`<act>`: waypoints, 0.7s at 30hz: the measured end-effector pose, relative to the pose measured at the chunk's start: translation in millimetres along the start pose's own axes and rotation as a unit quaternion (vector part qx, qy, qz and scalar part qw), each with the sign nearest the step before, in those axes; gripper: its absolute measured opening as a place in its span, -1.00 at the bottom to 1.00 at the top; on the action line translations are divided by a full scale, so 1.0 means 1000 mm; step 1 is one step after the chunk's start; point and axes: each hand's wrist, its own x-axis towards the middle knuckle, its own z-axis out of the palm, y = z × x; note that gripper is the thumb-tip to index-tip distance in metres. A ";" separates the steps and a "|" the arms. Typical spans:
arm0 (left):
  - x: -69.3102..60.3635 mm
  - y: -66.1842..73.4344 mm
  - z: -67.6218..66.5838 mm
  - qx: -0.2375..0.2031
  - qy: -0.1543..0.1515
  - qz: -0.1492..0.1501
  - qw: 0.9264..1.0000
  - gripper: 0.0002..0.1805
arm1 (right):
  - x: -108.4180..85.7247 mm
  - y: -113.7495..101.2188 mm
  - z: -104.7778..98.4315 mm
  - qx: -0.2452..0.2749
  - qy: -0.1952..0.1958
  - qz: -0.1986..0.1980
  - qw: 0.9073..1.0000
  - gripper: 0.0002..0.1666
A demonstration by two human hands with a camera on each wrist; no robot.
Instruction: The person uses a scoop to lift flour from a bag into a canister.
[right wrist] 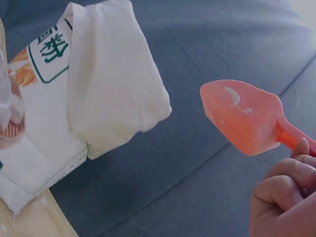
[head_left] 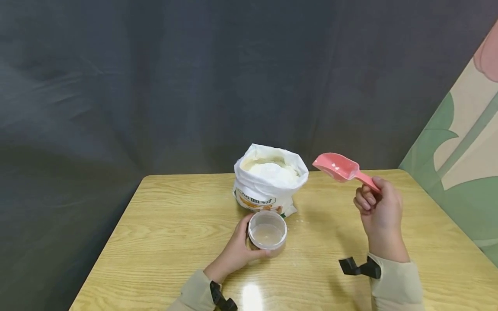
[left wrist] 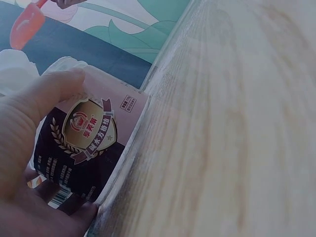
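My left hand (head_left: 242, 248) grips a clear plastic jar (head_left: 267, 230) that stands on the table, thumb and fingers around its sides. In the left wrist view the jar bears a pink and black label (left wrist: 86, 131). Up in the air at the right, my right hand (head_left: 381, 207) holds a pink scoop (head_left: 337, 166) by its handle. Traces of white powder cling to the scoop (right wrist: 242, 116). Just behind the jar, an opened white flour bag (head_left: 268, 185) with a folded-down rim holds white flour (head_left: 274, 172).
The wooden table (head_left: 175, 224) carries a few specks of powder to the right of the jar. A dark curtain (head_left: 218, 86) hangs behind its far edge. At the right stands a panel painted with leaves (head_left: 459, 164).
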 end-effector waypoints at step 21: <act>-0.001 0.003 0.000 -0.001 0.003 -0.014 1.000 0.16 | 0.018 -0.001 0.033 -0.211 -0.071 0.049 0.974 -0.44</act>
